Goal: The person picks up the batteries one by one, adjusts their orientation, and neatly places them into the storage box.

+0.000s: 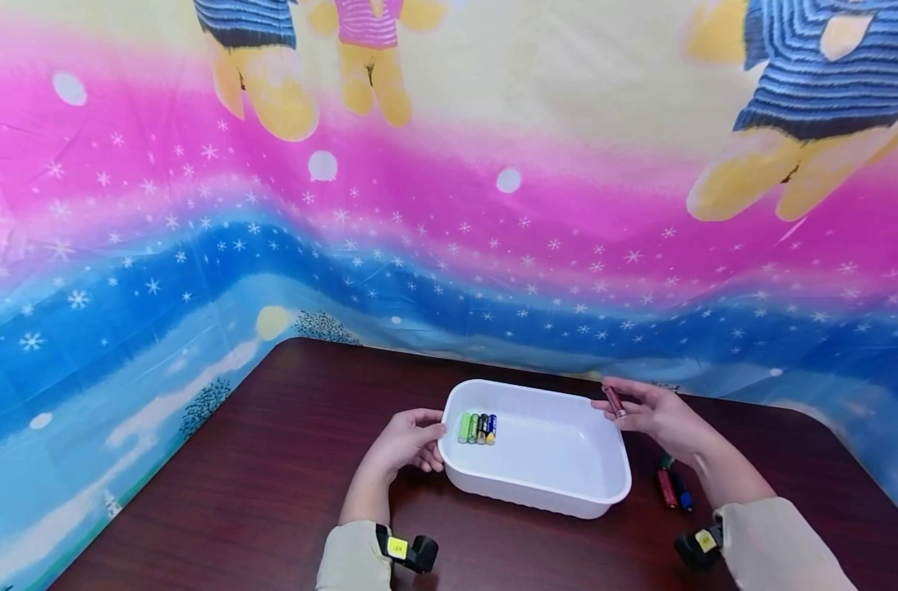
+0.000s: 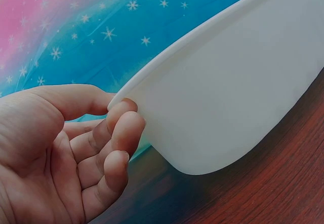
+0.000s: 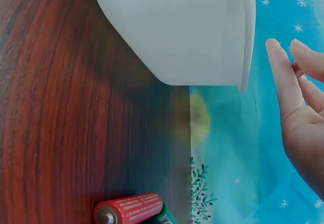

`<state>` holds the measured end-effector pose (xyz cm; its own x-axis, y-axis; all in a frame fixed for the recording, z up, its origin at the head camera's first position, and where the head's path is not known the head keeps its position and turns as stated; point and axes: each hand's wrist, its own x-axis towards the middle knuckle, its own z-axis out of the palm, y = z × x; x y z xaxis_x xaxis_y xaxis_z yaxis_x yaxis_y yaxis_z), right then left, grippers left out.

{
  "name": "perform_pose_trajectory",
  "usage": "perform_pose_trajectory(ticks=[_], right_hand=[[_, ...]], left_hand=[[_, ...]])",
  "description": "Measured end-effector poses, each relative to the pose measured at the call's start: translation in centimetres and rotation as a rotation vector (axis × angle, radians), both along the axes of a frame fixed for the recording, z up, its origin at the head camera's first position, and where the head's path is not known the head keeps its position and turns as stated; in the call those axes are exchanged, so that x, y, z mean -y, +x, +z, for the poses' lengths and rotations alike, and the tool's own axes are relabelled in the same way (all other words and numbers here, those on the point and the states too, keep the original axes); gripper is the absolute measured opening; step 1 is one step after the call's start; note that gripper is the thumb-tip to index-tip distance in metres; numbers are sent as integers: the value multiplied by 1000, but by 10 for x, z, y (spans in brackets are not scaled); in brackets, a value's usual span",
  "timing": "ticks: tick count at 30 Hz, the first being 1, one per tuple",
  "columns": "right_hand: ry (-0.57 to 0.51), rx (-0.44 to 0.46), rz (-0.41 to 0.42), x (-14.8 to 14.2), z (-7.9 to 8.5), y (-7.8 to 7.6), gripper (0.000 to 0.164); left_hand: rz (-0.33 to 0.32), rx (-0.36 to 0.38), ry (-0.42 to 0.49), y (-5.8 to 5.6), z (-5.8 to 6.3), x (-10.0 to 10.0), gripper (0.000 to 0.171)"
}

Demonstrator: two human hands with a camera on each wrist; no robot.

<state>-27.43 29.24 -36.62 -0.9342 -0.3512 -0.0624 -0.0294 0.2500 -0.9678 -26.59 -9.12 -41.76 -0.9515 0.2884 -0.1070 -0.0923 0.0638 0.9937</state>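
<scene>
A white plastic tray [image 1: 560,451] stands on the table, with a short row of batteries [image 1: 478,428] side by side at its left end, green ones on the left and a blue one on the right. My left hand [image 1: 408,443] pinches the tray's left rim between thumb and fingers. Above the tray's right rim, my right hand [image 1: 659,414] holds a dark red battery [image 1: 614,401] between thumb and fingers. In the right wrist view the fingers mostly hide that battery.
On the table right of the tray lie a red battery [image 1: 666,488] and a dark blue battery [image 1: 683,492], with a green one [image 3: 166,216] partly hidden beside them. A patterned cloth [image 1: 449,246] hangs behind the dark wooden table [image 1: 272,492].
</scene>
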Motion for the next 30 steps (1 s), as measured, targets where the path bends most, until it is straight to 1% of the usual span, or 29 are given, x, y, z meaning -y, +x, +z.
perform_pose_trajectory(ticks=[7, 11, 16, 20, 23, 25, 30], right_hand=[[0, -3, -15, 6, 5, 2, 75], [-23, -34, -38, 12, 5, 0, 71], [-46, -79, -88, 20, 4, -4, 66], [-3, -93, -127, 25, 6, -6, 65], [22, -86, -137, 30, 9, -7, 65], [20, -68, -135, 33, 10, -7, 66], [-18, 26, -104, 41, 12, -11, 68]], left_hand=[[9, 14, -9, -2, -3, 0, 40], [15, 19, -14, -1, -1, 0, 41], [16, 17, -12, -2, 0, 0, 41], [15, 21, -12, -2, -1, 0, 41], [17, 24, -13, -3, -3, 0, 40], [18, 23, -12, -3, -4, 0, 39], [18, 23, -10, -4, -4, 0, 38]])
